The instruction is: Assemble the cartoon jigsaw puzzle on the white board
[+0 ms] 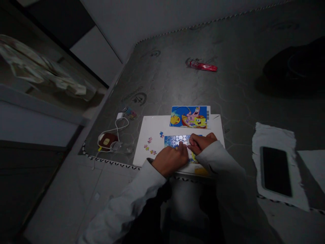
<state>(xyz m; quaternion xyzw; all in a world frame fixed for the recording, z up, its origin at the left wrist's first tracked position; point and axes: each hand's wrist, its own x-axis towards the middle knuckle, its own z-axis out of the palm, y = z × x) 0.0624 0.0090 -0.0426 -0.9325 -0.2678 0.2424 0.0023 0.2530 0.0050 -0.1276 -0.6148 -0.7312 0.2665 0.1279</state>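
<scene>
Both hands press on the half-built puzzle (177,140) lying on the white board (152,132). The left hand (170,160) and right hand (201,142) have curled fingers touching its near edge; loose pieces (149,149) lie left of the puzzle, nearer the left hand.

A partly built jigsaw puzzle (177,140), mostly blue with a patch of yellow, lies flat on a white board (152,130). Both hands cover its near edge. A few loose pieces (149,149) lie scattered just left of it.
</scene>
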